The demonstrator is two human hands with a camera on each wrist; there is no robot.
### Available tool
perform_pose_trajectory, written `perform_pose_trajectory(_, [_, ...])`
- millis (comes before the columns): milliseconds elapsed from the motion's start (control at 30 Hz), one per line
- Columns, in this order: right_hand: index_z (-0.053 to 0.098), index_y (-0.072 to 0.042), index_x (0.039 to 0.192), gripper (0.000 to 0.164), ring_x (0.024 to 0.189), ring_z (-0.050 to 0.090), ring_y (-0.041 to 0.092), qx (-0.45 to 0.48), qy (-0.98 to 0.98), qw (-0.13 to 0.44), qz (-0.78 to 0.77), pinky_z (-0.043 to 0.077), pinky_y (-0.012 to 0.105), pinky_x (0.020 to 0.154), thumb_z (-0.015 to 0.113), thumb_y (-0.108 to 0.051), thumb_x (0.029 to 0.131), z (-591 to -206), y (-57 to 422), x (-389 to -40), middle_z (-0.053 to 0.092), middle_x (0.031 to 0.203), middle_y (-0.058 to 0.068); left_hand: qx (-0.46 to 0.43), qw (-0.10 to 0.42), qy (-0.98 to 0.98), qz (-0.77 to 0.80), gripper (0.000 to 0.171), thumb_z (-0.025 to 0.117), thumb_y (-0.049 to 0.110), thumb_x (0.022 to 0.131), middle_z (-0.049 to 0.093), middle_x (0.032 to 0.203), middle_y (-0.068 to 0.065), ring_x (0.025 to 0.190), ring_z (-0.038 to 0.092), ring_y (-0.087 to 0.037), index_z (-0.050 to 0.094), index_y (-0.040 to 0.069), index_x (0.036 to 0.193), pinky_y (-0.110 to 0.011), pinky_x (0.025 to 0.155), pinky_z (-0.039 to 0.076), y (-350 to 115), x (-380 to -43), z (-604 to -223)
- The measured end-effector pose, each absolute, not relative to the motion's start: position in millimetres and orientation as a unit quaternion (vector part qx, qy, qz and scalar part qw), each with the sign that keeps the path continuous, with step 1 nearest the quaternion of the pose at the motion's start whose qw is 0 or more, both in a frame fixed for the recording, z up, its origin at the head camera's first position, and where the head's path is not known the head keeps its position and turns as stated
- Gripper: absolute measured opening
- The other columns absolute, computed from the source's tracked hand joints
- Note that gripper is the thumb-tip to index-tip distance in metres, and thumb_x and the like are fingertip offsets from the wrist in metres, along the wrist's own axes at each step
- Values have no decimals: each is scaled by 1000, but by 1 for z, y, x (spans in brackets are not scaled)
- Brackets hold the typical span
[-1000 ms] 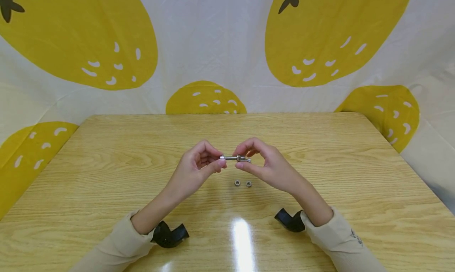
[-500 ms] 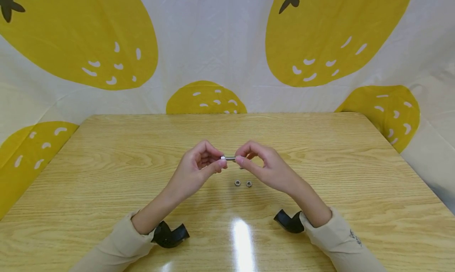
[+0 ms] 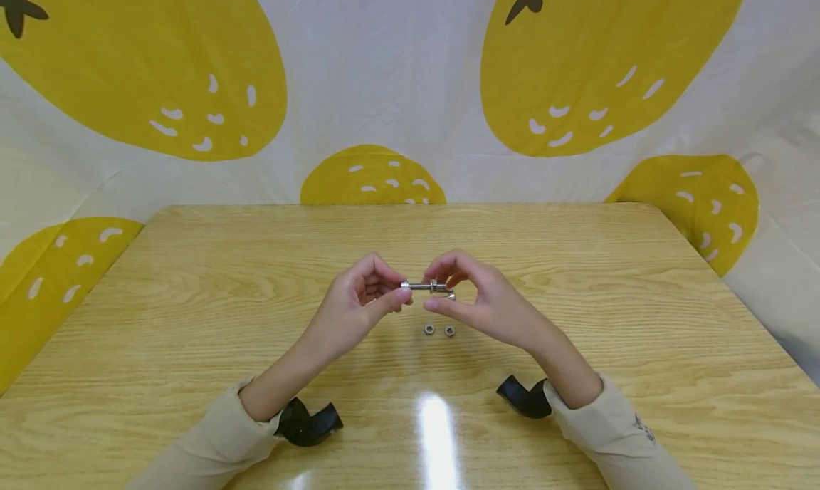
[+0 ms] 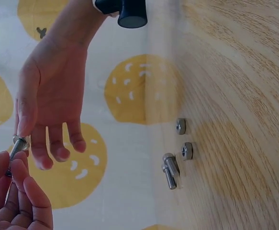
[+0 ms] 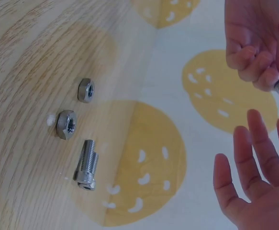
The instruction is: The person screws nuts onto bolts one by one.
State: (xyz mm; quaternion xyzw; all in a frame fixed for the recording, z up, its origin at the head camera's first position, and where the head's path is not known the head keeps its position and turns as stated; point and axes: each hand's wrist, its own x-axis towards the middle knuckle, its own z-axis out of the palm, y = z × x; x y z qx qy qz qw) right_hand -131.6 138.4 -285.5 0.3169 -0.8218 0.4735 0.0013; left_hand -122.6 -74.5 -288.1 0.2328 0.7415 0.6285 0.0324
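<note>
The left hand (image 3: 349, 301) pinches the head of a silver threaded metal bolt (image 3: 419, 286), held level between the hands. The right hand (image 3: 480, 298) is loosened, thumb and forefinger parted around a silver hexagonal metal nut (image 3: 433, 285) on the shank; contact is unclear. To turn it well, keep the head still and regrip the nut squarely. Half a second ago, the right fingertips covered it; now it shows. Below the right hand, two loose steel nuts (image 5: 66, 124) and two socket-head bolts (image 5: 85, 165) lie on the wood-grain counter (image 3: 192, 319).
</note>
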Motion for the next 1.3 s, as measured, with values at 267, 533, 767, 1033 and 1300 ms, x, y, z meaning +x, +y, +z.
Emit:
perform_pose_trajectory(267, [57, -10, 104, 21, 94, 56, 13, 319, -814, 17, 486, 47, 32, 86, 68, -10, 85, -284, 139, -132, 63, 97, -2, 224, 35, 742, 631, 14, 62, 4, 88, 66, 88, -16, 75, 61, -23, 55, -1, 99, -25, 67, 53, -75, -123, -289])
perform_pose_trajectory(533, [61, -13, 100, 14, 94, 56, 13, 299, -823, 11, 483, 47, 35, 87, 66, -15, 87, -284, 139, -132, 63, 96, -3, 225, 33, 741, 631, 14, 62, 4, 88, 66, 89, -16, 75, 61, -23, 54, -1, 99, -25, 67, 53, -75, -123, -288])
perform_pose_trajectory(767, [65, -10, 88, 17, 85, 59, 13, 326, -805, 7, 495, 50, 35, 84, 53, -20, 96, -287, 139, -135, 64, 91, 4, 235, 35, 734, 636, 14, 62, 2, 87, 66, 90, -18, 74, 61, -17, 54, -2, 99, -25, 67, 52, -73, -123, -288])
perform_pose_trajectory(1033, [59, -10, 109, 25, 94, 57, 13, 309, -828, 1, 469, 49, 36, 84, 64, -24, 89, -285, 140, -133, 64, 102, 1, 235, 32, 739, 631, 14, 62, 3, 88, 65, 89, -16, 75, 61, -17, 54, -1, 99, -25, 67, 52, -72, -122, -288])
perform_pose_trajectory(1300, [56, -8, 103, 24, 93, 56, 13, 338, -804, 22, 488, 48, 43, 86, 69, -7, 83, -283, 139, -133, 62, 98, 2, 233, 30, 739, 632, 14, 62, 3, 88, 65, 89, -17, 74, 61, -16, 54, -1, 99, -24, 66, 52, -73, -122, -288])
